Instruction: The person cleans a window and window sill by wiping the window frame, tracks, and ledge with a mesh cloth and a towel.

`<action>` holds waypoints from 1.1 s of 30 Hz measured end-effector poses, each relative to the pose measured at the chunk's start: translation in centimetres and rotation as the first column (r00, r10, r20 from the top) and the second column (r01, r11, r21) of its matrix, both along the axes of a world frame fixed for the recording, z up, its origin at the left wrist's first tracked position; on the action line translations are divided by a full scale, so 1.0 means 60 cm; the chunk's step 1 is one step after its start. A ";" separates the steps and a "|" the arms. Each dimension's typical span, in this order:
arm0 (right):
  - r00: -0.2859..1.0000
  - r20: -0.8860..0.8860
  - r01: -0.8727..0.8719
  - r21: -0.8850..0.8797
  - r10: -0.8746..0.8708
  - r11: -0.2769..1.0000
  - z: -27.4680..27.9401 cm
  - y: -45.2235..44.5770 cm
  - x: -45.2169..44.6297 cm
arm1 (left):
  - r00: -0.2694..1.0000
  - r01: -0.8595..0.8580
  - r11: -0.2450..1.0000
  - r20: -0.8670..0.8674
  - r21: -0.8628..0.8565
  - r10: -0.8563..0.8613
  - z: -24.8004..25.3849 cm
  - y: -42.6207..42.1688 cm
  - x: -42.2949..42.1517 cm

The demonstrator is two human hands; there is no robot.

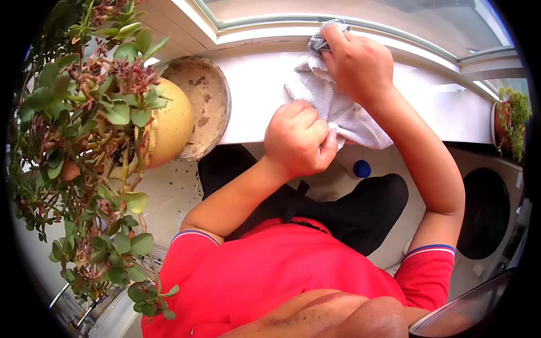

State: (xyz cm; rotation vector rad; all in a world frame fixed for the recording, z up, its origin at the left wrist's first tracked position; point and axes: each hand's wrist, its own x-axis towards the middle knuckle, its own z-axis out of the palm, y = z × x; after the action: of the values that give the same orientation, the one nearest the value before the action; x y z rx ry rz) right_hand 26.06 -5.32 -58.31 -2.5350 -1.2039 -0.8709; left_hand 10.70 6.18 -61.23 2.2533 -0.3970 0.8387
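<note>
A white cloth (355, 117) lies rumpled across the white window sill, its near edge hanging over the front. My right hand (360, 65) is closed around a bunched, grey-patterned piece of cloth (319, 43) beside the window frame. Whether that piece is part of the white cloth, I cannot tell. Lower and to the left, my left hand (297, 138) is curled into a fist at the white cloth's near-left edge. Folds of the cloth run to its thumb and fingers, which appear to grip it.
On the left stands a leafy plant (121, 107) in a yellow pot (172, 124), beside a dirt-stained round dish (217, 84). A small potted plant (510, 121) sits at the sill's right end. Below are a blue cap (362, 168) and a round dark door (483, 214).
</note>
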 end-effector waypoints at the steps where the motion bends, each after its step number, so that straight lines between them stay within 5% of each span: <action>1: 0.997 -0.022 0.074 -0.082 -0.076 0.994 0.018 -0.008 -0.003 | 1.000 0.008 1.000 0.002 -0.006 -0.008 0.000 0.002 -0.002; 23: 0.993 0.102 0.067 -0.035 -0.063 0.997 -0.015 -0.094 0.043 | 0.999 0.035 0.999 0.027 -0.014 -0.035 -0.005 -0.001 -0.006; 29: 0.990 0.078 -0.120 0.018 0.118 0.993 -0.036 0.027 0.024 | 0.999 0.027 1.000 -0.021 -0.008 -0.027 -0.002 -0.009 -0.001; 33: 0.996 0.087 -0.003 0.001 0.002 1.000 -0.010 -0.044 0.027 | 1.000 0.020 0.998 -0.006 -0.060 -0.020 -0.009 0.005 -0.007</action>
State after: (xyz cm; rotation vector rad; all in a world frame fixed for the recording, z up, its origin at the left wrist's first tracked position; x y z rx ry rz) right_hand 27.70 -7.97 -58.94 -2.5184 -1.2310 -0.9897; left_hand 10.27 6.49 -61.78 2.1932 -0.3860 0.8222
